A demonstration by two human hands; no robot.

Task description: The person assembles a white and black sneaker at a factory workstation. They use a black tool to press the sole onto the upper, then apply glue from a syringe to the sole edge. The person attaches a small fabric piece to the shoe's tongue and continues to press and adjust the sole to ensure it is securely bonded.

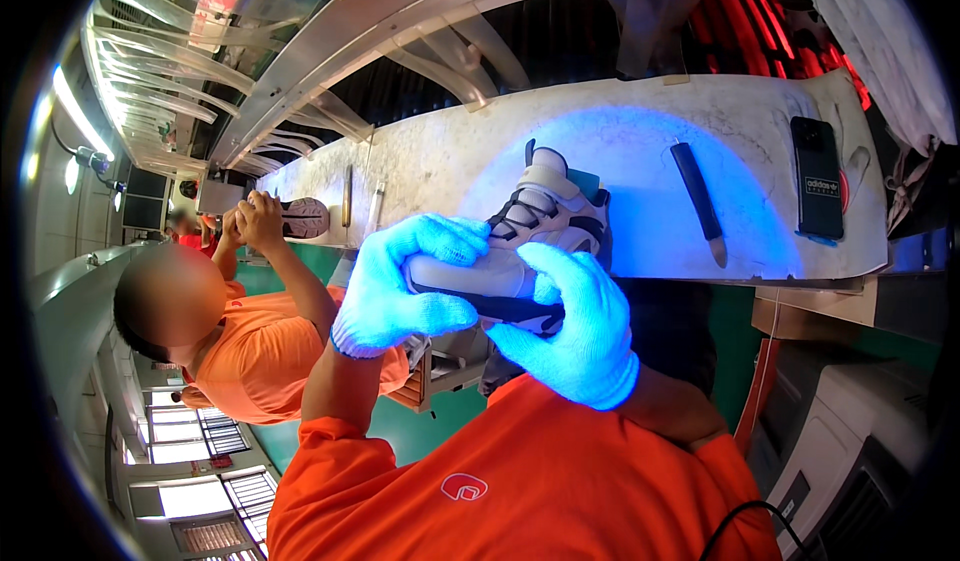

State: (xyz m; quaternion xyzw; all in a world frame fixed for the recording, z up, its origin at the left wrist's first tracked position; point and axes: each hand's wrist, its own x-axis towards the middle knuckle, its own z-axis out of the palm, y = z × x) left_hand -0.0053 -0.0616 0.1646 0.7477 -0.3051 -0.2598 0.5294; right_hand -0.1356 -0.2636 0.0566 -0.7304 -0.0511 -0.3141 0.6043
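Holding the shoe (530, 215) with left hand (400, 286) around the toe (468, 277) and right hand (572, 329) at its near side, apparently inspecting, next probably needing firm grips to turn it.

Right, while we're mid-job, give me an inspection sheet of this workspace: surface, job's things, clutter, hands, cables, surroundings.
Surface: pale workbench, marked and stained; blue light falls on part of it.
Job's things: one grey-and-white shoe with dark laces, toe to the picture's left.
Clutter: dark-handled tool with a metal tip; dark phone farther right.
Hands: left hand grips the toe end; right hand grips the shoe's near side; both gloved.
Cables: thin black cable at lower right; its ends are out of view.
Surroundings: co-worker at left, holding another shoe; red-lit strips behind the bench.
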